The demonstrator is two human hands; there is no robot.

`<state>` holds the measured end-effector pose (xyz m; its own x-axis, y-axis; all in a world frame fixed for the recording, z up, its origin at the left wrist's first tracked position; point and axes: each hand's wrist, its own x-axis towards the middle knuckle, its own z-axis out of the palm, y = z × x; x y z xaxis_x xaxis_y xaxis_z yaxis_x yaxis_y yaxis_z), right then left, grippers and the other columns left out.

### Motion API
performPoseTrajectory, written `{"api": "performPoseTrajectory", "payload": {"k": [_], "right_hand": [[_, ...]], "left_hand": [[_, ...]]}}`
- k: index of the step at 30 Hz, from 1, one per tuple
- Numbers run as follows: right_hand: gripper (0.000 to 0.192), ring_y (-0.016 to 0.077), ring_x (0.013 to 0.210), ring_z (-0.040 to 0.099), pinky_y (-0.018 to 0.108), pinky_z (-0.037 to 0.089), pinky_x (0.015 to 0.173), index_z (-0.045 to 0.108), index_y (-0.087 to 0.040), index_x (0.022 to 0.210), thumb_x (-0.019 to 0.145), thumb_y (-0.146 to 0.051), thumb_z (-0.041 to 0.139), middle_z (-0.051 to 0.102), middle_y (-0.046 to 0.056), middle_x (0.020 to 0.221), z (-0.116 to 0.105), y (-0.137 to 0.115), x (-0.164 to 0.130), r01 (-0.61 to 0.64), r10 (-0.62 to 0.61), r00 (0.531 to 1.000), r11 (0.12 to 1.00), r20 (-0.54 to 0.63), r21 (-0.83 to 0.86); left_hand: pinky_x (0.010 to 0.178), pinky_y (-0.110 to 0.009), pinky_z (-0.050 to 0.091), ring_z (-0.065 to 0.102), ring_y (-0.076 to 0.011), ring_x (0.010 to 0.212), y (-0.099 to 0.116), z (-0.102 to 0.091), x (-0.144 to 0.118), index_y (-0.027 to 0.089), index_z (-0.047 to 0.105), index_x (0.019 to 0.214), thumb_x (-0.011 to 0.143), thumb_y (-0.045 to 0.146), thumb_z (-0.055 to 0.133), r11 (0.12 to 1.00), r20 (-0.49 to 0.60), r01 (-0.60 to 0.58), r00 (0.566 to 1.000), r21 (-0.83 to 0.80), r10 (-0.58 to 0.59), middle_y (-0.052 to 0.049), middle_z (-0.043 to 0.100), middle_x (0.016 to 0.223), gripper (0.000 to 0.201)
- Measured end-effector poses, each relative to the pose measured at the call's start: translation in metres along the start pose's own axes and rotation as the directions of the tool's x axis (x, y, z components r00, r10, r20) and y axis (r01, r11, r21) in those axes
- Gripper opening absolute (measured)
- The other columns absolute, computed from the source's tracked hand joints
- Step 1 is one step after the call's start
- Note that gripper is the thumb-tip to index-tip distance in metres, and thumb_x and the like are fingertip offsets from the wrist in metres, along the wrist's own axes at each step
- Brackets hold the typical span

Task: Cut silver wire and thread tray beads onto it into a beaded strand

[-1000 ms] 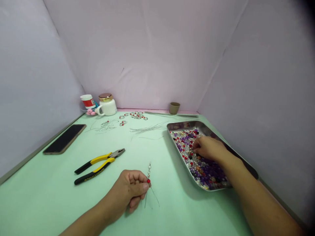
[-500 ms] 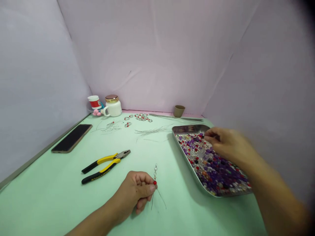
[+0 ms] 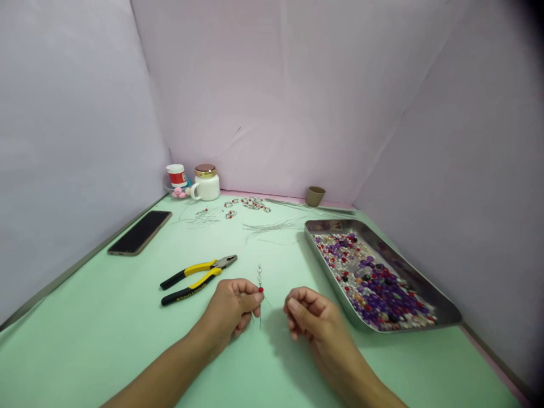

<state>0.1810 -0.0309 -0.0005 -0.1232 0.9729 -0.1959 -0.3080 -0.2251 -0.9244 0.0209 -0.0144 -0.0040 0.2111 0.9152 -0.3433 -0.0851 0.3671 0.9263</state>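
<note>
Pinching with thumb and forefinger, the left hand (image 3: 232, 309) is holding a thin silver wire threaded with pearl and red beads (image 3: 259, 281) upright over the green counter (image 3: 106, 317). Beside it, the right hand (image 3: 312, 314) is curling closed; whether it holds a bead is hidden. Light, springy and slippery, the wire seems best gripped just under the beads.

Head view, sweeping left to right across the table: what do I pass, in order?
Phone → pliers → left hand pinching the beaded wire → right hand, fingers curled → metal tray holding mixed beads.
</note>
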Motion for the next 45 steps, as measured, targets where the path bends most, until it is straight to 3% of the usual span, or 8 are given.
{"api": "performPoseTrajectory", "payload": {"k": [11, 15, 22, 27, 33, 36, 39, 45], "right_hand": [[0.023, 0.009, 0.044, 0.053, 0.023, 0.045, 0.046, 0.063, -0.013, 0.067, 0.055, -0.029, 0.073, 0.06, 0.0, 0.052, -0.001, 0.009, -0.004, -0.05, 0.06, 0.996, 0.989, 0.071, -0.139], [0.02, 0.0079, 0.042, 0.049, 0.021, 0.043, 0.043, 0.061, -0.013, 0.063, 0.057, -0.029, 0.071, 0.057, -0.002, 0.048, 0.0, 0.01, -0.005, -0.038, 0.044, 0.999, 0.98, 0.027, -0.195], [0.012, 0.0052, 0.038, 0.039, 0.018, 0.033, 0.036, 0.06, -0.015, 0.062, 0.061, -0.026, 0.065, 0.051, -0.004, 0.046, -0.001, 0.008, -0.008, 0.013, 0.005, 0.999, 0.941, 0.053, -0.337], [0.009, 0.0063, 0.039, 0.042, 0.019, 0.034, 0.038, 0.058, -0.016, 0.062, 0.061, -0.022, 0.064, 0.052, -0.004, 0.046, 0.002, 0.007, -0.013, 0.016, 0.004, 0.998, 0.937, 0.056, -0.35], [0.014, 0.0077, 0.043, 0.049, 0.022, 0.043, 0.044, 0.065, -0.015, 0.071, 0.063, -0.026, 0.065, 0.055, -0.003, 0.051, 0.005, 0.005, -0.017, 0.01, 0.011, 0.995, 0.977, 0.095, -0.214], [0.018, 0.0078, 0.048, 0.053, 0.021, 0.046, 0.049, 0.066, -0.014, 0.073, 0.062, -0.028, 0.069, 0.059, -0.001, 0.056, 0.005, 0.005, -0.018, -0.125, 0.126, 0.983, 0.992, 0.132, -0.011], [0.022, 0.007, 0.054, 0.056, 0.019, 0.048, 0.053, 0.065, -0.013, 0.074, 0.057, -0.025, 0.073, 0.062, 0.001, 0.065, 0.003, 0.006, -0.017, -0.247, 0.225, 0.964, 0.954, 0.141, 0.17], [0.022, 0.0056, 0.055, 0.056, 0.017, 0.049, 0.056, 0.063, -0.012, 0.074, 0.057, -0.02, 0.074, 0.062, 0.001, 0.067, 0.0, 0.009, -0.013, -0.285, 0.253, 0.956, 0.92, 0.149, 0.268]], "left_hand": [[0.029, -0.018, 0.017, 0.029, -0.0017, 0.029, -0.006, 0.007, -0.005, 0.013, 0.054, 0.062, 0.068, 0.026, 0.059, 0.997, 0.057, 0.013, 0.998, 0.075, -0.017, 0.003, 0.053, 0.049, 0.014], [0.029, -0.018, 0.018, 0.029, -0.0019, 0.03, -0.008, 0.007, -0.006, 0.014, 0.055, 0.063, 0.069, 0.026, 0.059, 0.997, 0.072, 0.004, 0.997, 0.077, -0.01, 0.002, 0.054, 0.05, 0.014], [0.03, -0.018, 0.021, 0.031, -0.0026, 0.032, -0.006, 0.008, -0.006, 0.014, 0.054, 0.062, 0.066, 0.026, 0.06, 0.997, 0.073, 0.0, 0.997, 0.08, -0.006, 0.002, 0.053, 0.05, 0.015], [0.031, -0.018, 0.022, 0.031, -0.003, 0.032, -0.006, 0.009, -0.007, 0.014, 0.054, 0.06, 0.066, 0.025, 0.06, 0.995, 0.063, 0.009, 0.998, 0.1, -0.016, 0.003, 0.051, 0.048, 0.014], [0.032, -0.018, 0.022, 0.031, -0.0029, 0.032, -0.007, 0.008, -0.006, 0.014, 0.054, 0.061, 0.068, 0.027, 0.059, 0.996, -0.005, -0.001, 1.0, 0.094, 0.002, 0.003, 0.051, 0.046, 0.015], [0.032, -0.017, 0.022, 0.03, -0.003, 0.031, -0.007, 0.006, -0.004, 0.014, 0.053, 0.061, 0.068, 0.027, 0.06, 0.996, -0.042, -0.018, 0.999, 0.083, 0.021, 0.004, 0.049, 0.044, 0.016], [0.031, -0.018, 0.023, 0.031, -0.0027, 0.032, -0.004, 0.005, -0.004, 0.014, 0.053, 0.062, 0.067, 0.028, 0.06, 0.996, -0.079, -0.036, 0.996, 0.077, 0.042, 0.002, 0.052, 0.051, 0.017], [0.031, -0.017, 0.023, 0.031, -0.0023, 0.032, 0.005, 0.007, -0.007, 0.015, 0.051, 0.06, 0.066, 0.027, 0.061, 0.994, -0.143, -0.091, 0.985, 0.06, 0.098, 0.005, 0.051, 0.049, 0.017]]}}
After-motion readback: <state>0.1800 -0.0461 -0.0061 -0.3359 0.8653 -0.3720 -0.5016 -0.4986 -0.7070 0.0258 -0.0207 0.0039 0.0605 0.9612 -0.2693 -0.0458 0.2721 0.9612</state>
